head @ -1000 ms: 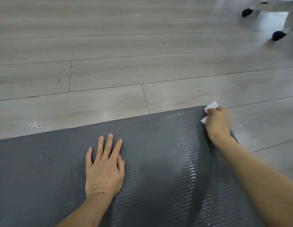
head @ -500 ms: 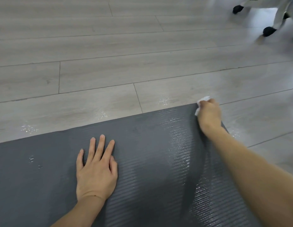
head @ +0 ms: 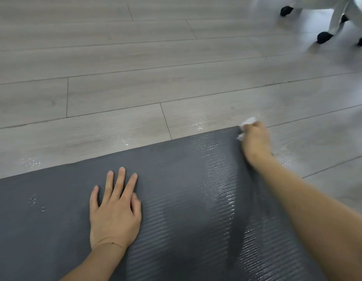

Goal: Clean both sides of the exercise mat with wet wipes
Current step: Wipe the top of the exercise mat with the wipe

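On the floor, kneeling view down over the exercise mat (head: 176, 199). Mat lies flat on grey plank flooring (head: 115, 78), dark ribbed face up, filling the lower half of view; far edge runs diagonally from lower left to upper right.

Right hand (head: 256, 140) at the mat's far right corner, fingers curled around a bunched wet wipe (head: 248, 121); white wad pokes out beyond the knuckles, right at the corner edge. Left hand (head: 115, 207) pressed flat on the mat, fingers straight and slightly spread, holding nothing, apparently pinning the mat down.

Step in hand, as I judge it: wiping the upper face, at the end of a stroke reaching the corner. Glossy wet streaks run lengthwise on the right portion; the left portion looks mostly matte, a few droplets (head: 34, 200) only. So likely unwiped ground remains to the left, and the underside is not yet shown.

Next move calls for drawing the wipe back along a fresh lane, left palm bracing, later shifting out of the way.

Around: wet specks on floor (head: 199, 125) by the mat edge; white furniture legs with dark feet (head: 323, 36) top right, well apart. Nothing obstructs except the left hand's own patch.
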The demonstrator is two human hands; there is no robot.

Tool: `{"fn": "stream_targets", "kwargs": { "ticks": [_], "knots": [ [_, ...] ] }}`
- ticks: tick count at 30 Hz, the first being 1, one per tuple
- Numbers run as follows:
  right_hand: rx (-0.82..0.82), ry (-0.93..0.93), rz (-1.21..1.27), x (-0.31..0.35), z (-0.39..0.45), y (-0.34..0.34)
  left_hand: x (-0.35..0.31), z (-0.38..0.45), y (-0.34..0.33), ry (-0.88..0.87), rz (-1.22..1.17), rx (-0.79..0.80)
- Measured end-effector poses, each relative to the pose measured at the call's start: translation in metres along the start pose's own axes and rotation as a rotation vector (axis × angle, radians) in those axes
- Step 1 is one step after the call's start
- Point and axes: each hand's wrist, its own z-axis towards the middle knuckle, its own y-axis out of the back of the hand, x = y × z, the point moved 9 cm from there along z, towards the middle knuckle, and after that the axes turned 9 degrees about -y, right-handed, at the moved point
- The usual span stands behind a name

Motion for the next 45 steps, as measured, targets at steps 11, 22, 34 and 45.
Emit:
{"fn": "stream_targets", "kwargs": {
  "ticks": [11, 22, 34, 45],
  "knots": [
    [0.324, 0.717, 0.159, 0.171, -0.188, -0.09, 0.002, 0.0, 0.0, -0.002, -0.017, 0.014],
    [0.1, 0.151, 0.008, 0.05, -0.082, -0.049, 0.001, -0.001, 0.0, 0.001, 0.003, 0.005],
    [0.018, -0.012, -0.111, -0.02, -0.032, -0.006, 0.0, -0.001, 0.001, 0.002, 0.002, 0.004],
    [0.277, 0.685, 0.054, 0.111, -0.159, -0.053, 0.0, -0.002, 0.003, 0.001, -0.026, 0.009]
  ]
}}
